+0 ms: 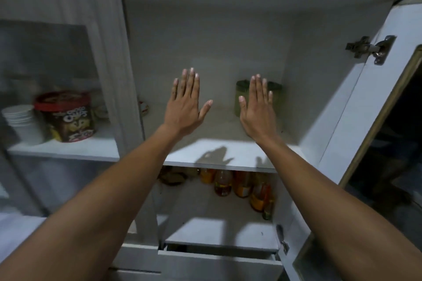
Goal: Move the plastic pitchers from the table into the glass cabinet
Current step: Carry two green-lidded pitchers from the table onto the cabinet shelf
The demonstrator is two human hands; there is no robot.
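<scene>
Both my forearms reach up and forward into frame, bare. Nearest below them, a white drawer (219, 260) sits slightly pulled out. Above it a lower shelf holds a cluster of bottles (242, 186) with orange and amber contents, grouped toward the right. Next, the upper shelf (205, 157) front edge, lit, with shadows of my hands on it. My left hand (185, 107) is flat, fingers straight and together, thumb out, palm facing away, holding nothing. My right hand (257, 107) same pose, spread flat, empty, well apart from the left. Behind the right hand, at the back right of the upper shelf, stands a green plastic pitcher (275, 96), upright, partly hidden by my fingers; blurry, no detail. Cabinet door (356, 102) swung open at right, hinge (370, 49) visible. Left compartment behind glass: red-lidded cereal tub (66, 117) beside stacked white cups (21, 121).
</scene>
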